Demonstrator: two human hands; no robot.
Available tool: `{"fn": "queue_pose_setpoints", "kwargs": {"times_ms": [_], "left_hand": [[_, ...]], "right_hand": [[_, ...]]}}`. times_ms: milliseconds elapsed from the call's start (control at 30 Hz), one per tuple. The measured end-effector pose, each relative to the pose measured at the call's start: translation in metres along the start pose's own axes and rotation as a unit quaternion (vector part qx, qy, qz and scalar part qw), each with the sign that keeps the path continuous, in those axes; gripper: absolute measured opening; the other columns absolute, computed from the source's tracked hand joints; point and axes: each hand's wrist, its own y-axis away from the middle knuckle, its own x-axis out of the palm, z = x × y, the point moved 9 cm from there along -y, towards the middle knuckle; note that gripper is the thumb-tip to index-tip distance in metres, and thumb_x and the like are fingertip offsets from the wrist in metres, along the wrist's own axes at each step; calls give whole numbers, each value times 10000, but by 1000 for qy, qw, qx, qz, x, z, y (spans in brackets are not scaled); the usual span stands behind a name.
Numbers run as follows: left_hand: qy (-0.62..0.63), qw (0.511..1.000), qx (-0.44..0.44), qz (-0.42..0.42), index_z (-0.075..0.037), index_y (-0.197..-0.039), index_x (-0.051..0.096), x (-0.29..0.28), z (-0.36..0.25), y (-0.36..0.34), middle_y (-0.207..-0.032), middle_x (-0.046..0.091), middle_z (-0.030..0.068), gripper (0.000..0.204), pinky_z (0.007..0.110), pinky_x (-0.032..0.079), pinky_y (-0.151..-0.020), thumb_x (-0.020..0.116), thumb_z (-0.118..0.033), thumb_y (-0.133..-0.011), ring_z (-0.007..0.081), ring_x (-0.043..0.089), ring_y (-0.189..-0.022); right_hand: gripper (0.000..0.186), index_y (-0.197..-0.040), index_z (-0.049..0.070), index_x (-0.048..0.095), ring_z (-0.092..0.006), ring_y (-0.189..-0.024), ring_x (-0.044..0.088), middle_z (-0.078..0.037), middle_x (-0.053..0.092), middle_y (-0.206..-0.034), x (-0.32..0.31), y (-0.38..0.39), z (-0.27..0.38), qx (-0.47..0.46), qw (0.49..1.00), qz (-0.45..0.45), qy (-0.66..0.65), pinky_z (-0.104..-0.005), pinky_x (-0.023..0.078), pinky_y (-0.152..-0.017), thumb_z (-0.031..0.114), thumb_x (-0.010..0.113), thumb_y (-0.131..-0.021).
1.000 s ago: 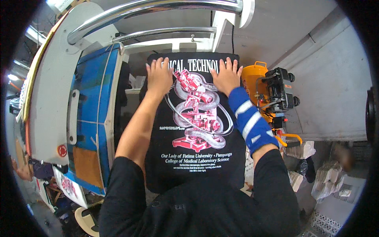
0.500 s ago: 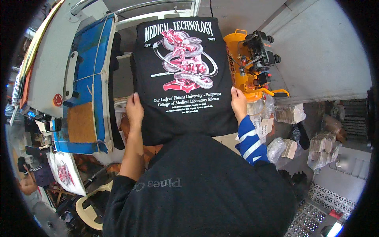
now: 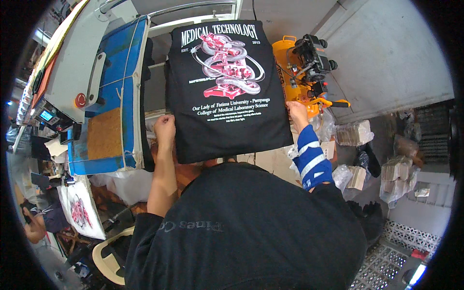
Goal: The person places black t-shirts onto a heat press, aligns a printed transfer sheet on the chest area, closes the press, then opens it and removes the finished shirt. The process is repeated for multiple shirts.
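A black T-shirt (image 3: 229, 140) with a white and pink-red printed design lies spread flat in front of me, squared off as if over a flat board that I cannot see. At its left edge, near the lower corner, my left hand (image 3: 165, 129) is closed with the fingers curled around the fabric. My right hand (image 3: 297, 114) pinches the opposite edge slightly higher up, its forearm in a blue sleeve with white stripes. The fingertips of both hands are partly hidden behind the cloth.
Left of the shirt stands a grey machine with a blue panel (image 3: 112, 60), a red stop button (image 3: 81, 100) and a lit control box (image 3: 47, 116). An orange air compressor (image 3: 309, 72) is close on the right. Plastic-wrapped bundles (image 3: 354, 133) lie beyond it; a cream chair (image 3: 107, 261) is lower left.
The shirt's lower edge has moved away from me and looks straighter. Both hands have closed more tightly on its sides. The view has shifted slightly, showing the control box.
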Motion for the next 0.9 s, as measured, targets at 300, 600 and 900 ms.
{"fn": "queue_pose_setpoints", "kwargs": {"times_ms": [300, 600, 900], "left_hand": [[-1, 996, -79, 30, 39, -1023, 743, 12, 4, -14, -870, 732, 96, 292, 325, 510, -737, 724, -237, -932, 181, 653, -769], [78, 995, -46, -44, 32, -967, 737, 7, 8, -28, -844, 707, 82, 227, 338, 508, -746, 686, -166, -867, 191, 649, -780], [-25, 997, -70, 17, 62, -957, 730, 18, -11, -24, -865, 718, 151, 280, 402, 510, -768, 645, -184, -854, 276, 673, -822]], "right_hand": [[254, -964, -31, 752, -153, -783, 652, -61, 736, -866, 11, -17, 16, -46, 998, 25, 45, -308, 496, -729, 207, 666, -976], [247, -871, -27, 758, -239, -821, 687, -128, 764, -901, -14, -23, 33, -86, 987, -75, 117, -376, 511, -779, 219, 740, -850], [272, -932, -35, 708, -208, -657, 633, -90, 689, -786, 19, -41, -1, 38, 998, 32, -42, -364, 492, -624, 221, 619, -907]]}}
